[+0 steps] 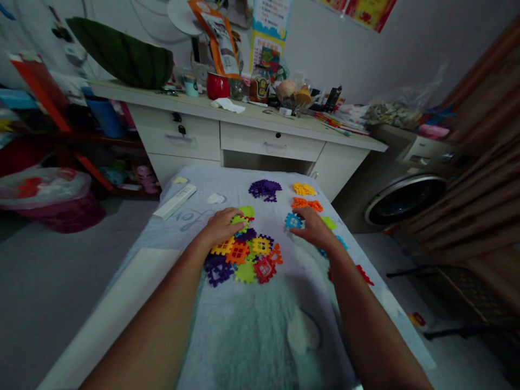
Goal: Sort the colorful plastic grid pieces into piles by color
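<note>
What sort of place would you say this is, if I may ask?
Probably a room in a home: a washing machine, a watermelon piece on the cluttered counter and a curtain suggest it.

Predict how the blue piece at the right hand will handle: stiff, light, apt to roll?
Probably stiff: the blue piece looks flat, with notched edges. Likely light for its size, given the window-like openings. Unlikely to roll, as its outline is squarish.
</note>
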`<state>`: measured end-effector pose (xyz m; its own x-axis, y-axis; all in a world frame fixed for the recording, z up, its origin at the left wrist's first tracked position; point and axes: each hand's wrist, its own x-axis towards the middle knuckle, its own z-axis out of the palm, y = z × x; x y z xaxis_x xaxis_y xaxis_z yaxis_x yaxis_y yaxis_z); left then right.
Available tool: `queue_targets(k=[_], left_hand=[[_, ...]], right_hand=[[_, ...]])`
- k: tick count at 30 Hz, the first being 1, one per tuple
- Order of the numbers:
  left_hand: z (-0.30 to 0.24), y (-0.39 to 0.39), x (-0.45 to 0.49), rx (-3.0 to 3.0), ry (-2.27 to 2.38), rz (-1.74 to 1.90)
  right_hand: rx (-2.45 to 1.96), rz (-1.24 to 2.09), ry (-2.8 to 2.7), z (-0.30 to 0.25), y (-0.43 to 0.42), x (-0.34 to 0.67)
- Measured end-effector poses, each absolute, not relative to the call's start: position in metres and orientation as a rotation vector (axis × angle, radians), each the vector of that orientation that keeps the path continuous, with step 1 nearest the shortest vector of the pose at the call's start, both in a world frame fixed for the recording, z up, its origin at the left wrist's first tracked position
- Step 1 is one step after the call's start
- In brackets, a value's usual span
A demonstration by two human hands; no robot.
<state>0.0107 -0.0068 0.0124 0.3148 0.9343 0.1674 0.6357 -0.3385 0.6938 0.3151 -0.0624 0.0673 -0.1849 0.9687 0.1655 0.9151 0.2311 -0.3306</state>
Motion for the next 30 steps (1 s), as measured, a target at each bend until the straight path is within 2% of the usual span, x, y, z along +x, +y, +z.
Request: queue_targets(k=[5, 10, 21, 30], left_hand=[[0.006, -0.004, 0.013, 2.162, 1.412, 0.665], [0.01, -0.01, 0.019, 2.201, 1.381, 0.618], [0.021, -0.017, 0.027, 2.277, 1.37, 0.542], [0.022, -0.015, 0.026, 1.99, 1.161, 0.642]], right_hand=[[-1.944, 0.097, -2.018, 0.086, -0.091, 0.377], [-2.096, 0.096, -2.018, 0.075, -0.115, 0.401], [-2.366, 0.02, -2.13, 0.057, -0.133, 0.384], [-2.169, 0.05, -2.142, 0.069, -0.12, 0.345]])
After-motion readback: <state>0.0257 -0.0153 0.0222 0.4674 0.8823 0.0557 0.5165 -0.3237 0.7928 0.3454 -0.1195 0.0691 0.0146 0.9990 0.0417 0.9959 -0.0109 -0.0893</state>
